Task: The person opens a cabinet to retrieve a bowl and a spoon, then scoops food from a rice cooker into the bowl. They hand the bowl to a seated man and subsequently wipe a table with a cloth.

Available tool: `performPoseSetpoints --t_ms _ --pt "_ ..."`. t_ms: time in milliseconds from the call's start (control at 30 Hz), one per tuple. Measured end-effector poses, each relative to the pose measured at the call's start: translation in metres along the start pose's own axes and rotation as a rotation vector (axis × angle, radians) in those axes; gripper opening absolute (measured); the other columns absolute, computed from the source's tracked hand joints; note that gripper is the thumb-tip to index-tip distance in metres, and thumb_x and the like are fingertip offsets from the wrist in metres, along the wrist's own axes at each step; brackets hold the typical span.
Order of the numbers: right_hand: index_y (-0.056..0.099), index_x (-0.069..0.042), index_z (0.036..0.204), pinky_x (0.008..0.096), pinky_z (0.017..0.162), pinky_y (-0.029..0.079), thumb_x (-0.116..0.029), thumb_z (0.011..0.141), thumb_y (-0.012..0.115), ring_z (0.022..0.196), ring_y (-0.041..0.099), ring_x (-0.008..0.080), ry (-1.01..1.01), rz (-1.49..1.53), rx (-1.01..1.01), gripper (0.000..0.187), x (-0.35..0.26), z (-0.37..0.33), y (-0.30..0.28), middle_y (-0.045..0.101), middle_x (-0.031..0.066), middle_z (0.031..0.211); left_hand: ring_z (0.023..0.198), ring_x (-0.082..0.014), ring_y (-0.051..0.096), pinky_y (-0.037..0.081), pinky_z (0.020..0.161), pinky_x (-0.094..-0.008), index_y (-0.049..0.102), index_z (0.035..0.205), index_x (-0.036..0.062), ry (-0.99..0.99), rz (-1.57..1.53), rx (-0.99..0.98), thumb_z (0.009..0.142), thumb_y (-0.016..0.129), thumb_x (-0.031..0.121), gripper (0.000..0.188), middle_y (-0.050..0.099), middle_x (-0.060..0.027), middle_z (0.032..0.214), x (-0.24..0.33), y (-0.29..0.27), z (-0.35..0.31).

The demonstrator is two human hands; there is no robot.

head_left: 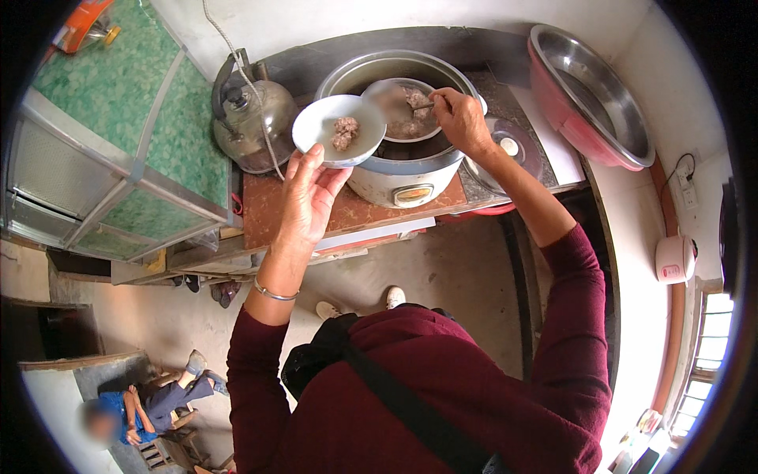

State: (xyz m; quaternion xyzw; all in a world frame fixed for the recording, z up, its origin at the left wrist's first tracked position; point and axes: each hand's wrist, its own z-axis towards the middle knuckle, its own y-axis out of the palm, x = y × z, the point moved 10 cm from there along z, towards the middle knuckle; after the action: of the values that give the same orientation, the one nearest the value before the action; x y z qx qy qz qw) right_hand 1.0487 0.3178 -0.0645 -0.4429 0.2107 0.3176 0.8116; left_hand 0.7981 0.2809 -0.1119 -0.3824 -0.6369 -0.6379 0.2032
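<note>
My left hand [306, 193] holds a white bowl [313, 130] from below, with the thumb at its rim. A clump of pale pinkish-brown meat [345, 133] lies inside the bowl. Closed round the handle of a metal spoon [423, 106], my right hand [466, 125] is above a smaller round dish [412, 140] set inside the open rice cooker [379, 188]. More meat in cloudy liquid sits in that dish, and the spoon's head is among the pieces. The white bowl hangs over the cooker's left front rim.
A metal kettle [257, 126] stands left of the cooker, beside a green-panelled cabinet [189, 118]. A glass lid [521, 150] lies to its right. Metal and pink basins [568, 118] lean against the wall at far right. Behind me at lower left, a person [150, 411] sits.
</note>
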Motion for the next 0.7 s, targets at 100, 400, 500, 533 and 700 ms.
performPoseSetpoints --t_ms 100,400,500,533,700 --pt "0.061 0.006 0.088 0.0284 0.050 0.048 -0.010 0.085 0.048 0.055 0.061 0.0175 0.334 0.271 -0.022 0.021 0.044 0.002 0.010 0.063 0.0152 0.068 0.108 -0.0237 0.048 0.044 0.094 -0.0396 0.040 0.118 0.0002 -0.003 -0.007 -0.005 0.081 0.064 0.022 0.050 0.047 -0.0148 0.116 0.000 0.001 -0.002" --pt "0.061 0.007 0.088 0.0213 0.046 0.047 -0.010 0.085 0.049 0.053 0.058 0.0109 0.509 0.605 0.022 0.021 0.057 0.008 -0.004 0.063 0.0128 0.068 0.097 -0.0162 0.054 0.048 0.086 -0.0314 0.042 0.120 0.0073 0.003 0.032 -0.025 0.080 0.064 0.025 0.048 0.053 -0.0080 0.109 -0.004 0.005 0.000" --pt "0.061 0.007 0.088 0.0213 0.047 0.047 -0.009 0.086 0.048 0.054 0.058 0.0109 0.435 0.564 0.065 0.021 0.039 0.019 -0.023 0.063 0.0130 0.069 0.097 -0.0150 0.053 0.048 0.086 -0.0307 0.041 0.120 0.0073 0.004 0.048 -0.039 0.080 0.065 0.025 0.050 0.052 -0.0069 0.109 -0.005 0.008 0.004" --pt "0.061 0.008 0.088 0.0213 0.047 0.047 -0.009 0.086 0.047 0.054 0.058 0.0108 0.424 0.555 0.060 0.022 0.033 0.024 -0.028 0.063 0.0127 0.069 0.096 -0.0146 0.053 0.048 0.086 -0.0307 0.041 0.120 0.0072 0.002 0.053 -0.040 0.080 0.065 0.025 0.050 0.052 -0.0064 0.109 -0.006 0.010 0.005" --pt "0.061 0.008 0.088 0.0210 0.048 0.047 -0.008 0.086 0.047 0.055 0.057 0.0106 0.289 0.541 0.078 0.022 -0.008 0.041 -0.059 0.063 0.0125 0.069 0.095 -0.0132 0.051 0.047 0.087 -0.0316 0.042 0.120 0.0080 -0.006 0.059 -0.031 0.079 0.066 0.025 0.051 0.050 -0.0039 0.108 -0.009 0.018 0.012"
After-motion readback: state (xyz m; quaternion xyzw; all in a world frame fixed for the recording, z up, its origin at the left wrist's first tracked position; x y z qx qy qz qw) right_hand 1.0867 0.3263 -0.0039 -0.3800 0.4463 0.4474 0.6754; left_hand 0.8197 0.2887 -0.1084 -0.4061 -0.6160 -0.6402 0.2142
